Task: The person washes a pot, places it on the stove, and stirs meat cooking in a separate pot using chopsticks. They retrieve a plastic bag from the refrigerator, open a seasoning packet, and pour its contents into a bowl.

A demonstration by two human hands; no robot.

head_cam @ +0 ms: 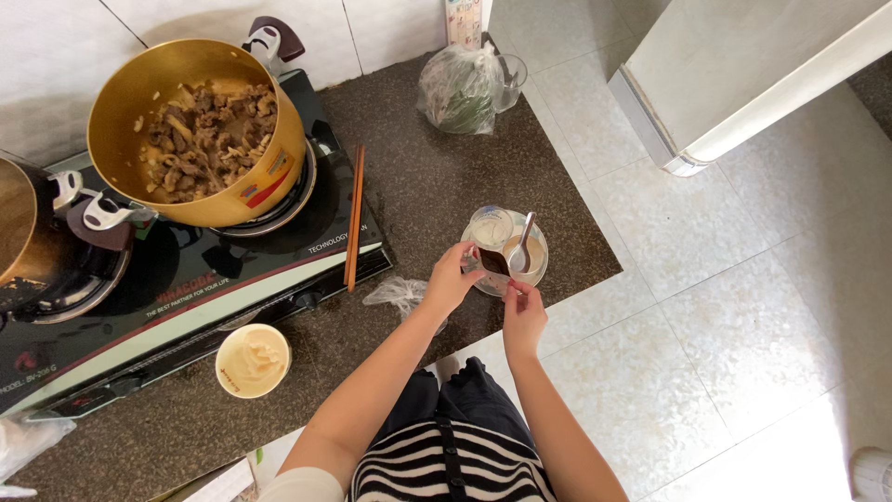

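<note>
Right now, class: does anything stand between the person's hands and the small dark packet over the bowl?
No. Both the left hand and right hand already pinch the small dark packet, held above the bowl with the spoon.

Count by kind: two hands, left hand [452,279] and right hand [523,314], both pinching one small dark packet [493,261]. One bowl [533,270], holding one spoon [521,245] and one small clear cup [490,226]. One stove [186,279] with two pots: gold pot [200,130] of cooked meat, second pot [23,232] partly out of view. One pair of chopsticks [353,216]. One cream tub [253,361]. One bagged jug [465,88].
</note>
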